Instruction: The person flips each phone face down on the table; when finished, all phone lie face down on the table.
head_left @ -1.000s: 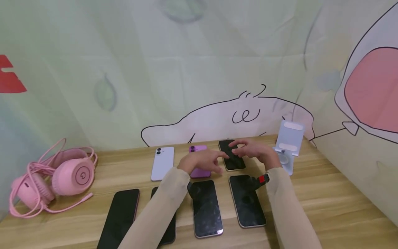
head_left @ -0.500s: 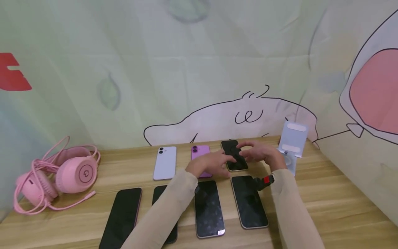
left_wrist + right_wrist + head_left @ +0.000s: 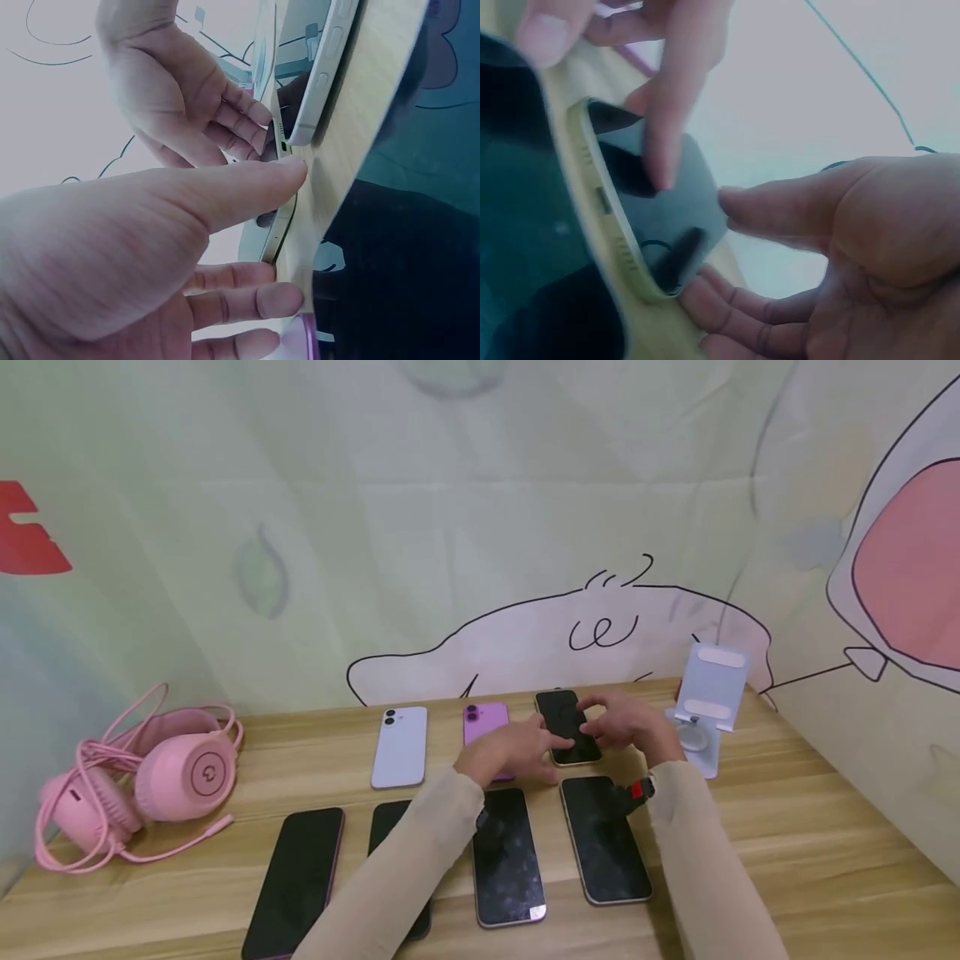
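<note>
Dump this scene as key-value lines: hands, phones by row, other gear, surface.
left hand: index finger extended over screen of yellow-edged phone; contact unclear
right hand: at that phone's right side
back row, left to right: pale blue phone, camera side up; purple phone, camera side up, partly covered; yellow-edged phone, screen up
front row, all screen up: leftmost phone, second phone, third phone, rightmost phone
far left: pink over-ear headphones
far right: pale blue phone stand
surface: wood-grain table
</note>
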Demonstrator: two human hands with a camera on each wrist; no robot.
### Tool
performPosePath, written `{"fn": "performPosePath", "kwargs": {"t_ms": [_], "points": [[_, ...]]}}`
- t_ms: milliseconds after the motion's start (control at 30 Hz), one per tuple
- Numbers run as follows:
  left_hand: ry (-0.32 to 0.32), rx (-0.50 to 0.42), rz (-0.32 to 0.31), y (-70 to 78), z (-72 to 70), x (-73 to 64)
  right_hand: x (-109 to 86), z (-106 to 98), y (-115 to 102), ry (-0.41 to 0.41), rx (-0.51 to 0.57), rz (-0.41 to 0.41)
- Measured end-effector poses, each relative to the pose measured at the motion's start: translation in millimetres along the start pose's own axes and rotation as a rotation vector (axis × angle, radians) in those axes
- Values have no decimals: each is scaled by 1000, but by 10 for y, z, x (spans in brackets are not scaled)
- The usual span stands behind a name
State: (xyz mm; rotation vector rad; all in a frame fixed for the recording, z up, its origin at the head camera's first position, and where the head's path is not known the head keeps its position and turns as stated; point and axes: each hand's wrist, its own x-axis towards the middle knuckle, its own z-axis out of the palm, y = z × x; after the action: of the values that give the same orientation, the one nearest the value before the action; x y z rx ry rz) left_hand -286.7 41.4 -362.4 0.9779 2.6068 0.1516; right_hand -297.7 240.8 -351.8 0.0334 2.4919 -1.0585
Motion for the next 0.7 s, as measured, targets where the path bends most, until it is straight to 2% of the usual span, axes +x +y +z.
{"fn": "performPosePath", "kwargs": {"t_ms": [300,567,700], "points": [[0,37,-6,-8,55,0,95,90,9,-2,-17,6],[35,76,37,30,69,17,72,141,-53,80,-209,11],[44,80,18,37,37,30,85,76,-51,80,-177,15]]}}
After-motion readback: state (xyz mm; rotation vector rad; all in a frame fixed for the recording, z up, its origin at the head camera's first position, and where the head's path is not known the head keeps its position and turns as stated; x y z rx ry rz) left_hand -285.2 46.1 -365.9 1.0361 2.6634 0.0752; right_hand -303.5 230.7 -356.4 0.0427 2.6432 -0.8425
